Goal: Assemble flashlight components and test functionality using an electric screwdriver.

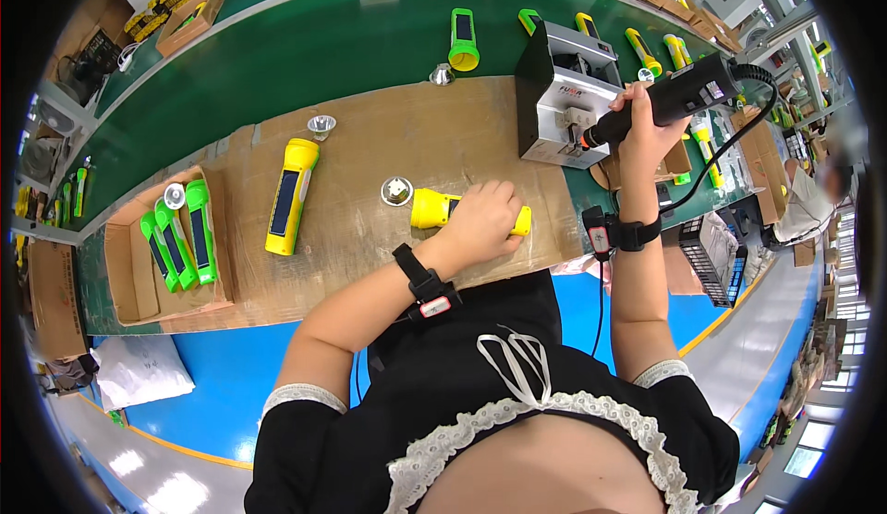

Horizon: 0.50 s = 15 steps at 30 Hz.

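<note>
Standing on the surface (388, 57), the machine (552, 126) could be jarred if the driver (688, 94) in the right hand's (645, 135) grip slips; the torch (430, 208), in the left hand's (485, 220) grip near the front edge, might slide into the reflector (397, 192) if loosened.

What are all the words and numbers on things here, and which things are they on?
I won't copy out names or words, but here's where printing shows:
Silver-and-black machine: lettering on its front, the clearest here.
Black power driver in the right hand: pale markings, too small to read.
White sack on the floor: faint printing, too blurred to read.
</note>
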Tool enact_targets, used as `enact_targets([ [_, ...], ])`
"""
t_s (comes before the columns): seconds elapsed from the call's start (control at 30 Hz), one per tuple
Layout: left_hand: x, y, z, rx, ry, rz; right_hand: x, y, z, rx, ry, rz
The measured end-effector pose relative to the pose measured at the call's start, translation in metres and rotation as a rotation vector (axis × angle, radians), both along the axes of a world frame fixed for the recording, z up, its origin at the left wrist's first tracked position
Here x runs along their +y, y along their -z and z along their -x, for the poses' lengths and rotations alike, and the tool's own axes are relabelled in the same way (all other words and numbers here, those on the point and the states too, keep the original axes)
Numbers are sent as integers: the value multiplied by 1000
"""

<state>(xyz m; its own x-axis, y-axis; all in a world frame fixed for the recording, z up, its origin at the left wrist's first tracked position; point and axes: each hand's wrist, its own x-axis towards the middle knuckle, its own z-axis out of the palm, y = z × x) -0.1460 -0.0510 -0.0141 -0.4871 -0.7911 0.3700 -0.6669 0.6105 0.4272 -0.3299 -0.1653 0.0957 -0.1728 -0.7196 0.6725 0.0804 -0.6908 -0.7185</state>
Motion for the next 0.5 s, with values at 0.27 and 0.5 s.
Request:
enact_targets([
  [0.27,7,-2,7,-25,-114,-62,8,-4,-3,-91,-29,87],
  [0.5,11,-1,7,-14,-133,-71,-4,-9,-4,94,-2,-102],
])
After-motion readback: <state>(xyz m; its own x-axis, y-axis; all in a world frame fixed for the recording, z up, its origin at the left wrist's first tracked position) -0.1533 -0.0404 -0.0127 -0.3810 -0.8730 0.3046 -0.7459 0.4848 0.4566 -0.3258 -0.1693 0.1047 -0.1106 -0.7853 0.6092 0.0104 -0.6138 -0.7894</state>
